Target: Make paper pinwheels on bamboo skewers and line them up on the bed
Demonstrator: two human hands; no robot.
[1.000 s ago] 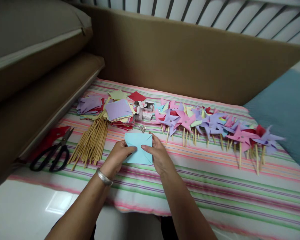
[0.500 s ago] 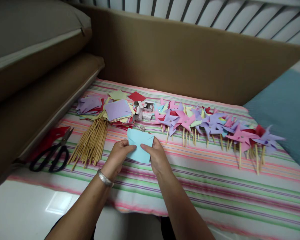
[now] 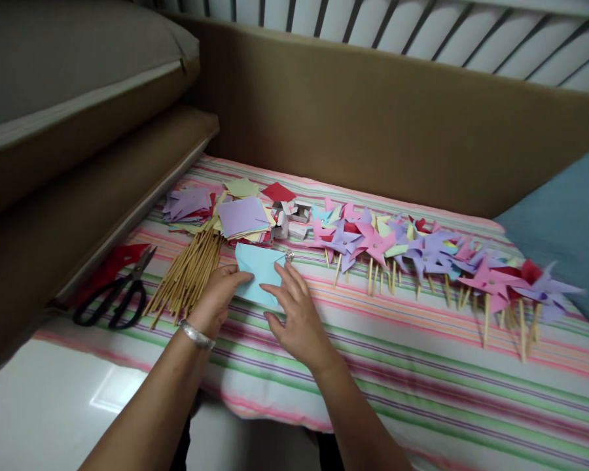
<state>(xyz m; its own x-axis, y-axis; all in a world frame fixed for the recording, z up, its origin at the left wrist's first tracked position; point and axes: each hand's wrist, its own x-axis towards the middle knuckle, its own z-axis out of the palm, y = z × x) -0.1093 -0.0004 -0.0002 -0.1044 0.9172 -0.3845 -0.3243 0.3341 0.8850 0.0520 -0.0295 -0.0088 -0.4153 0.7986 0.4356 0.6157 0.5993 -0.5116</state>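
A square of light blue paper (image 3: 258,261) with cut corners is pinched at its left edge by my left hand (image 3: 220,294), the thumb lying on top. My right hand (image 3: 297,317) has its fingers spread over the paper's right side, and its fingertips reach a small heap of shiny metal pieces (image 3: 289,256), too small to make out. Whether the fingertips touch them I cannot tell. Left of the paper lies a bundle of thin wooden sticks (image 3: 186,275). Beyond it sits a stack of coloured paper squares (image 3: 243,217), purple on top.
Several finished paper pinwheels (image 3: 432,252) on sticks lie in a row at the right. Black-handled scissors (image 3: 120,291) and red material (image 3: 122,261) lie at the left. Small white boxes (image 3: 294,216) stand behind the metal pieces. Brown cushions (image 3: 127,144) border the striped cloth (image 3: 422,392).
My right hand has let go of the blue paper and opened its fingers toward the metal pieces. My left hand still holds the paper. The view has shifted slightly.
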